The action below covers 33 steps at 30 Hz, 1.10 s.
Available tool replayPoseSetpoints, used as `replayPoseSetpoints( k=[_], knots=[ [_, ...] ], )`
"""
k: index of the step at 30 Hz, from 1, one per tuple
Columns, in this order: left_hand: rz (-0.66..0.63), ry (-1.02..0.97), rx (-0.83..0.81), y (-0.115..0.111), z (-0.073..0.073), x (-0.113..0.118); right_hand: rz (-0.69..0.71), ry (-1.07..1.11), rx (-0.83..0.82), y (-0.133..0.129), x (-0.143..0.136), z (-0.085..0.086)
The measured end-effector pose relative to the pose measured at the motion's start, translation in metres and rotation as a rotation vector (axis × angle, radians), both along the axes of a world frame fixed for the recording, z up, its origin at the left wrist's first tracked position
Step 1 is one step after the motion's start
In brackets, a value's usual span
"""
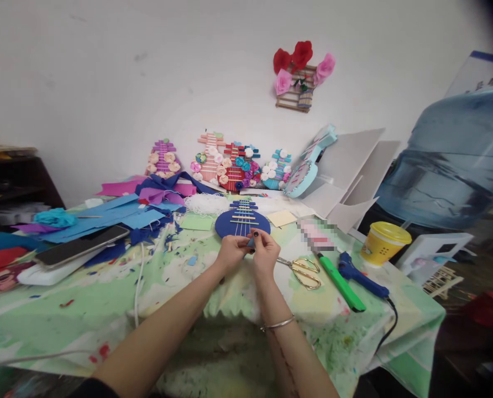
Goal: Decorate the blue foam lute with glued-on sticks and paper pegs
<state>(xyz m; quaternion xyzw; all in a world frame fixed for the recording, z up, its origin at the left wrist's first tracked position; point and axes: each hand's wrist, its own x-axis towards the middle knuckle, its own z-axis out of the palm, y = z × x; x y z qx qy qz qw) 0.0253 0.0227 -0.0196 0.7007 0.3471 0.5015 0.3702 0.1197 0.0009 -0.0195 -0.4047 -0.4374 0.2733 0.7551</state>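
Observation:
My left hand (232, 252) and my right hand (266, 253) meet at the table's middle, fingers pinched together. Between the fingertips shows a small blue piece (251, 242), perhaps paper; its exact kind is too small to tell. Just beyond the hands lies a dark blue pipa model (225, 223), with pale strings and light crossbars, its lower edge partly hidden by my fingers. Gold-handled scissors (307, 266) rest to the right of my right hand, blades pointing towards it. A small light blue scrap (193, 260) is on the cloth left of my left hand.
A green utility knife (341, 283), blue glue gun (362, 276) and yellow tub (385, 243) stand or lie at right. Blue paper (101, 218) and a phone (83, 246) are at left. Flower-trimmed pipa models (232, 177) line the wall. A white cable (139, 282) crosses the cloth.

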Motion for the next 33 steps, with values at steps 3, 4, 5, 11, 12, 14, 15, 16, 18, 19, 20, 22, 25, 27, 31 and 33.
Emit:
replayPoseSetpoints(
  k=[3, 4, 5, 11, 12, 14, 15, 16, 18, 19, 20, 22, 25, 27, 31, 33],
  knots=[
    [-0.094, -0.075, -0.075, 0.002, 0.003, -0.002, 0.099, -0.034, 0.011, -0.001, -0.002, 0.001],
    [-0.143, -0.084, -0.099, 0.003, 0.004, -0.004, 0.124, -0.049, 0.014, -0.002, -0.002, 0.001],
    [-0.193, -0.086, -0.117, 0.004, 0.004, -0.005, 0.142, -0.06, 0.014, -0.002, -0.002, 0.001],
    [-0.34, -0.019, -0.064, 0.007, 0.005, -0.008, 0.123, 0.037, -0.034, -0.002, 0.001, 0.001],
    [-0.336, -0.015, -0.055, 0.007, 0.004, -0.007, 0.117, 0.064, -0.03, -0.002, 0.001, 0.001],
    [-0.299, -0.007, -0.024, 0.006, 0.002, -0.005, 0.114, 0.101, -0.011, -0.001, 0.001, 0.001],
    [-0.259, 0.014, 0.01, 0.006, 0.001, -0.005, 0.116, 0.107, -0.003, -0.001, 0.0, 0.001],
    [-0.207, 0.047, 0.057, 0.005, 0.0, -0.004, 0.117, 0.108, -0.001, 0.0, 0.0, 0.001],
    [-0.084, 0.144, 0.159, 0.004, -0.002, -0.003, 0.121, 0.1, -0.017, 0.0, 0.0, 0.0],
    [-0.024, 0.189, 0.199, 0.003, -0.002, -0.003, 0.123, 0.093, -0.03, 0.001, 0.0, 0.0],
    [0.025, 0.221, 0.228, 0.003, -0.003, -0.003, 0.125, 0.084, -0.043, 0.001, 0.0, 0.0],
    [0.07, 0.248, 0.255, 0.002, -0.003, -0.002, 0.118, 0.06, -0.057, 0.002, -0.001, -0.001],
    [0.069, 0.255, 0.257, 0.001, -0.003, -0.002, 0.068, -0.011, -0.06, 0.001, -0.001, -0.001],
    [0.064, 0.233, 0.235, 0.002, -0.003, -0.002, 0.029, -0.067, -0.059, 0.0, -0.001, -0.002],
    [0.045, 0.212, 0.205, 0.002, -0.005, -0.001, 0.004, -0.061, -0.041, -0.002, -0.001, -0.003],
    [0.041, 0.237, 0.225, 0.001, -0.006, 0.0, 0.003, -0.017, -0.048, -0.001, 0.0, -0.003]
  ],
)
